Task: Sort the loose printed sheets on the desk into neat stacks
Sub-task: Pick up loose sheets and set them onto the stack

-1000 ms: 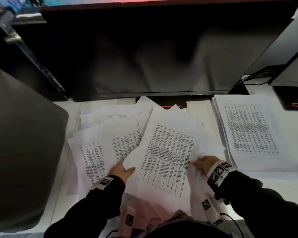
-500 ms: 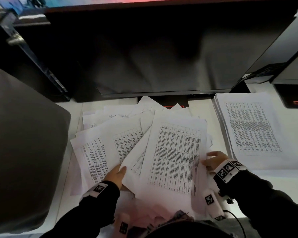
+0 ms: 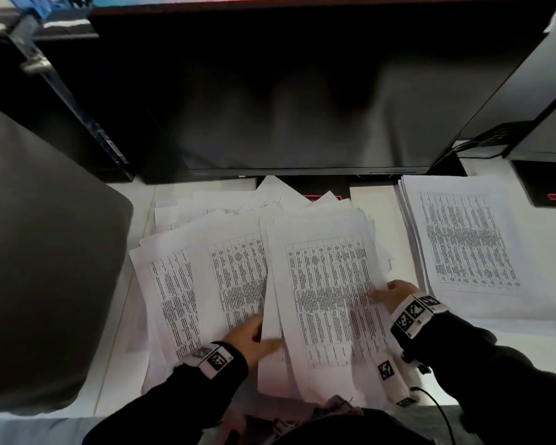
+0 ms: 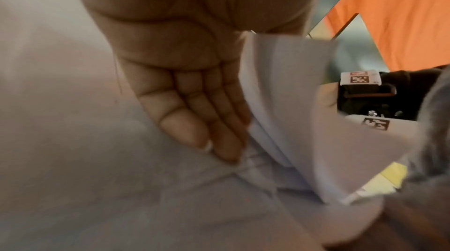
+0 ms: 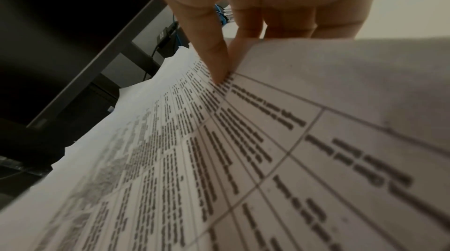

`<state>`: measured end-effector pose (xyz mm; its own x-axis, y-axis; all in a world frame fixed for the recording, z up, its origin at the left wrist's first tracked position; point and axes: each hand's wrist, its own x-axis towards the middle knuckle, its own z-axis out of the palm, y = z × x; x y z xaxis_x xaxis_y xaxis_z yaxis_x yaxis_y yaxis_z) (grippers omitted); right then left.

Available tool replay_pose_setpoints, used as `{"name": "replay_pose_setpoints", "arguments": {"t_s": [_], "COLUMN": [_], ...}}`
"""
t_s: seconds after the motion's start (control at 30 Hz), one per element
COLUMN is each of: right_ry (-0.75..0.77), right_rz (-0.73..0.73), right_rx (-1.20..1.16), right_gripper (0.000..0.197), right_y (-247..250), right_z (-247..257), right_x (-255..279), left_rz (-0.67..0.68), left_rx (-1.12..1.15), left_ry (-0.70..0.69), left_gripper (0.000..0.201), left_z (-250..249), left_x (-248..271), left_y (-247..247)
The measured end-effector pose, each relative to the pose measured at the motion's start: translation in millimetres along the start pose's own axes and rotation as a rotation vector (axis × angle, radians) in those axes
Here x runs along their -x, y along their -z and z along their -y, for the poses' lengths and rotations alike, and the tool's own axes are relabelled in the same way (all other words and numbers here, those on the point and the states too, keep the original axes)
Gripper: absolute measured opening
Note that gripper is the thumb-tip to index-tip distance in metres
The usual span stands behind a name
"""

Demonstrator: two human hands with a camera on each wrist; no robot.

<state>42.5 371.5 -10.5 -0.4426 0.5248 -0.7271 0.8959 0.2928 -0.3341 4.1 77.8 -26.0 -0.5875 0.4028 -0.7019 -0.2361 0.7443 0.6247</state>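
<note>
Loose printed sheets lie fanned over the middle and left of the white desk. On top of them a sheaf of table-printed sheets is lifted a little, its long side pointing away from me. My right hand pinches the sheaf's right edge, thumb on the print and fingers underneath. My left hand is at the sheaf's lower left edge. Its fingers are straight and together, tips on the sheets below, beside the raised edge. A squared stack lies at the right.
A dark monitor stands across the back of the desk, its base under the far sheets. A grey padded chair back crowds the left side. Another screen's black base sits at the back right, behind the stack.
The sheaf has turned from slanted to nearly straight and shifted right. My left hand has moved right, from the fanned sheets to the sheaf's lower left edge. The right hand kept its hold.
</note>
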Motion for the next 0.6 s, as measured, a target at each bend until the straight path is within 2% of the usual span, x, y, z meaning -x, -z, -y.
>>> {"name": "replay_pose_setpoints", "arguments": {"t_s": [0.03,0.07,0.13,0.2,0.27,0.4,0.43,0.5,0.6], "right_ry": [0.013,0.026,0.058,0.093,0.124,0.188,0.195,0.201,0.175], "right_rz": [-0.021,-0.044,-0.075,-0.08,-0.059,0.084,0.093,0.043,-0.111], "right_rx": [0.005,0.012,0.02,0.037,0.108,0.274,0.3,0.295,0.158], "right_gripper": [0.036,0.036,0.04,0.046,0.05,0.044,0.043,0.042,0.056], "right_y": [3.3,6.4,10.2,8.8,2.4,-12.3,-15.0,-16.7,-12.4], "right_z": [0.7,1.5,3.1,5.7,6.8,11.7,12.3,12.3,11.8], "right_x": [-0.6,-1.9,-4.0,-5.2,-7.9,-5.2,-5.6,-7.2,-12.3], "left_rz": [-0.109,-0.174,-0.193,-0.177,-0.197,-0.139,-0.149,-0.195,-0.281], "left_rx": [0.119,0.228,0.416,0.473,0.392,0.17,0.128,0.097,0.13], "left_ry": [0.018,0.049,0.105,0.115,0.119,0.18,0.181,0.152,0.171], "left_gripper": [0.026,0.021,0.028,0.032,0.035,0.072,0.074,0.062,0.055], "left_z": [0.2,-0.8,-7.2,-15.7,-23.8,-36.4,-36.5,-32.1,-26.8], "left_x": [-4.3,-7.8,-13.2,-15.4,-16.1,-16.2,-17.0,-18.5,-13.6], "left_y": [1.8,3.1,3.9,1.0,-4.9,-16.2,-16.3,-14.6,-6.5]}}
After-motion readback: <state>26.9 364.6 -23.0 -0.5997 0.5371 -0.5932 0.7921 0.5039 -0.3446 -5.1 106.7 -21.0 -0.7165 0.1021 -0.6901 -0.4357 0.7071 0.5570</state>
